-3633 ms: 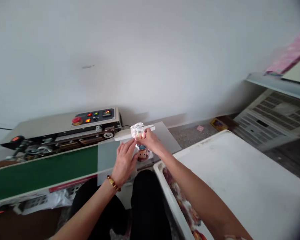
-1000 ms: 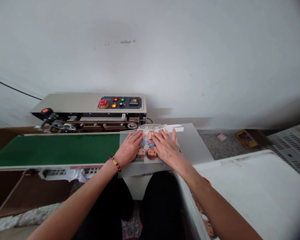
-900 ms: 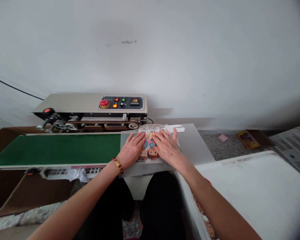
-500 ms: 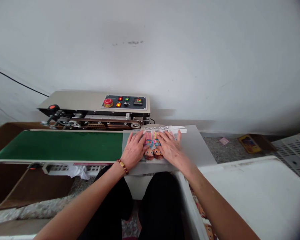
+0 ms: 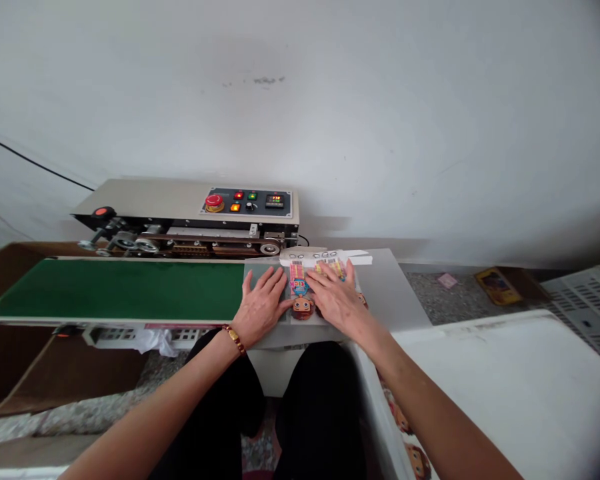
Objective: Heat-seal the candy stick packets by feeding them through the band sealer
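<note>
hemmed in at far left by a sealer [image 5: 145, 200] with a red knob [image 5: 214, 202] and lit buttons. flanked on the left by a green belt [image 5: 130, 290], with a carton [image 5: 80, 373] lower down. edged at the far side by a white strip [image 5: 357, 257]. bordered on the right by a white board [image 5: 500, 387], with more packets [image 5: 417, 460] beside its left edge. farther off at right, on the floor, a small box [image 5: 499, 285] and a crate [image 5: 587, 310].

lying flat on a grey sheet [image 5: 390, 287], the packets [image 5: 301, 303], between the hands and under the right one. at left, long axis near to far, printed face at the near end, oval marks at the far end, toward the strip. farther right, mostly covered, hard to read for angle.

with the right hand [image 5: 337, 301] spread loosely over the packets, pinching nothing visibly. with the left hand [image 5: 261, 308] spread on the sheet just left of them, thumb near the closest edge, grasping nothing.
</note>
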